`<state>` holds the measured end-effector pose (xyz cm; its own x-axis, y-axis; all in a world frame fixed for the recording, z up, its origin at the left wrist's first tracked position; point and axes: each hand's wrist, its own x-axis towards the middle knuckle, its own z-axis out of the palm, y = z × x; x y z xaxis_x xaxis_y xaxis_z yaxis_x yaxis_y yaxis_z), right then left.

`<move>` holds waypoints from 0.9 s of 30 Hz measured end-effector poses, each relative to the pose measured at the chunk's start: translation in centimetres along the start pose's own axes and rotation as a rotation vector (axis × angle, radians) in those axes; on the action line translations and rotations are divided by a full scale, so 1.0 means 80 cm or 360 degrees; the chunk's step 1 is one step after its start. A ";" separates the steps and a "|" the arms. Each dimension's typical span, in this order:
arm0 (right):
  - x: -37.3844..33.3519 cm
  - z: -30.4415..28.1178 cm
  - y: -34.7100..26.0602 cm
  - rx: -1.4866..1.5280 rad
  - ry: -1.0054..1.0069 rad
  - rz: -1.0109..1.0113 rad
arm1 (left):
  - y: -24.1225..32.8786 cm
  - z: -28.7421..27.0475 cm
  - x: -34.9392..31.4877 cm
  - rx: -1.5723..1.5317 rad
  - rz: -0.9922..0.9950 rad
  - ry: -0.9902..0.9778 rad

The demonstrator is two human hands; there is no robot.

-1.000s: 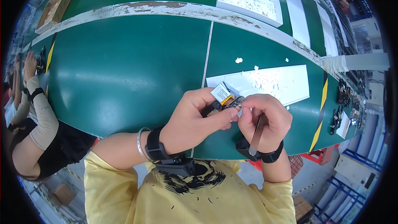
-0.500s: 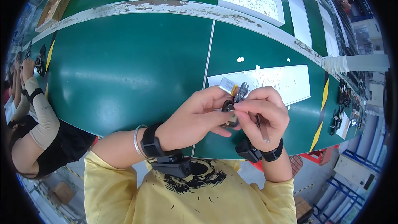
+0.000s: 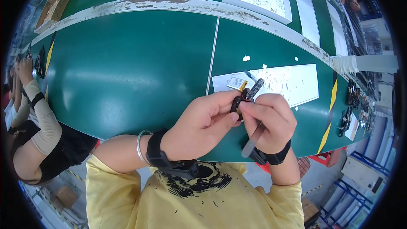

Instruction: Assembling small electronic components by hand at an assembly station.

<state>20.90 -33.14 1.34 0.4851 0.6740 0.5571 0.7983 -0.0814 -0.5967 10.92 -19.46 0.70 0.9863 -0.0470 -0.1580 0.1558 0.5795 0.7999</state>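
Note:
My left hand [image 3: 202,118] is closed around a small black electronic housing [image 3: 235,105], its thumb and fingers pinching it. From the housing, short wires lead to a silver pouch battery [image 3: 235,83] with a yellow end and to a narrow dark circuit board [image 3: 255,89]. My right hand [image 3: 271,121] is closed too, its thumb and forefinger pressed at the housing's right side. Through its fingers runs a slim grey metal tool [image 3: 254,139], whose blurred end slants down toward me. What the right fingertips pinch at the housing is hidden.
Under and beyond my hands lies a white board [image 3: 299,87] scattered with small white pieces. Behind the ledge [image 3: 169,4] stand a white tray [image 3: 288,15] of white pieces and a wooden box [image 3: 63,6]. Dark parts [image 3: 352,97] lie at right. A co-worker's arm [image 3: 44,110] is at left.
The battery and circuit board have shifted and turned, now standing farther clear of my fingers. The metal tool in my right hand has swung lower and to the left. My left fingers have drawn together.

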 end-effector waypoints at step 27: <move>-0.167 -0.333 0.159 -0.1784 0.0625 0.1375 | 0.135 -0.262 -0.101 0.1673 -0.0056 0.1404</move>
<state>34.05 -62.75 1.71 0.8628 -0.1028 0.4950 -0.0195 -0.9852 -0.1705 3.51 4.22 -1.56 0.6817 0.7083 -0.1833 0.5366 -0.3137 0.7834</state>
